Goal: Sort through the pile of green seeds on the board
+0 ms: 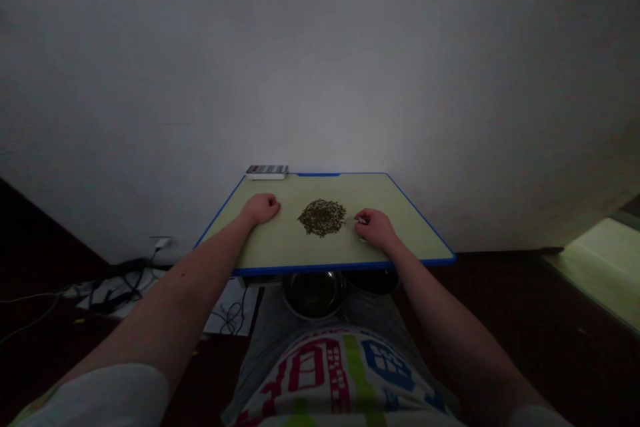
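Observation:
A loose heap of small brownish-green grains or beans [323, 217] lies spread in a rough round in the middle of a pale yellow board [285, 250] with a blue rim. To the left of the heap, my left hand [261, 208] rests on the board, curled into a fist, apart from the grains; nothing shows in it. At the heap's right edge, my right hand [376, 228] is closed in a pinch. Between its thumb and fingers is a small shiny thing [360, 219], its thin pale end pointing at the grains. Dim light hides its exact kind.
A white-sided box with a dark, patterned top [267, 172] sits at the board's far left corner, by the wall [340, 80]. Below the near edge, a round metal bowl [314, 295] and a second dark bowl [373, 281] stand at my lap. Cables [135, 280] lie at left.

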A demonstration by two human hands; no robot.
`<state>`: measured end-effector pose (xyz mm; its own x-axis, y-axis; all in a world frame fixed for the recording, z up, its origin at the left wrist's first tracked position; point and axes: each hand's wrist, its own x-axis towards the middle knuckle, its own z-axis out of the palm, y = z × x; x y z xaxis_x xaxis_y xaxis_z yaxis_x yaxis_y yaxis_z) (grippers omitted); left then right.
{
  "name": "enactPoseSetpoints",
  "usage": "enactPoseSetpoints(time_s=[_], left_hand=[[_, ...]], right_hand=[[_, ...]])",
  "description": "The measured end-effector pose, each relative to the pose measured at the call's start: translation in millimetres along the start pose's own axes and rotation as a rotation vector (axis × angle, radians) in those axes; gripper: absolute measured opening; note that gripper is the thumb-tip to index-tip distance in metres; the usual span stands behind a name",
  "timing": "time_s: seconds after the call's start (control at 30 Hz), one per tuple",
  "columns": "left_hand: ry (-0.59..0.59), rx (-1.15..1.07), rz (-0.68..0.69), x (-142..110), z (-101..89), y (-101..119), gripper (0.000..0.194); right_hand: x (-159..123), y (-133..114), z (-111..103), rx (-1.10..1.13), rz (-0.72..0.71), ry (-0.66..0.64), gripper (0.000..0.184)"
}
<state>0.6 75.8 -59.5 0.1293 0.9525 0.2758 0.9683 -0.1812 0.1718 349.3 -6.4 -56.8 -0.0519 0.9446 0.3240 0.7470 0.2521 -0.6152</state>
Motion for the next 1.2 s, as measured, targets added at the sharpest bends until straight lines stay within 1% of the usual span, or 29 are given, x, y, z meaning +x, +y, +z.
enactPoseSetpoints(time_s=[0.23,0.43,0.63,0.93,1.2], left_hand=[[0.005,0.012,0.022,-0.4,-0.2,-0.4,0.033],[-0.002,0.017,0.013,-1.4,-0.4,0.5,0.033],[-0.011,0.024,0.013,0.5,0.8,-0.8,0.033],[0.002,0.004,0.026,0.0,1.2,-2.3,0.033],[0.006,-0.008,0.017,-0.6,-0.9,-0.1,0.033]], right_hand=[[-2.3,-2.4,-2.9,0.012,0.006,-0.049,0.023],[-14.2,0.3,-4.3,0.038,0.013,-0.006,0.021],[-20.4,-8.9,-0.2,0.021,-0.036,0.004,0.02],[-15.4,-8.4,1.2,-0.011,0.082,0.064,0.019],[-16.3,-6.0,0.7,0.001,0.082,0.076,0.02]])
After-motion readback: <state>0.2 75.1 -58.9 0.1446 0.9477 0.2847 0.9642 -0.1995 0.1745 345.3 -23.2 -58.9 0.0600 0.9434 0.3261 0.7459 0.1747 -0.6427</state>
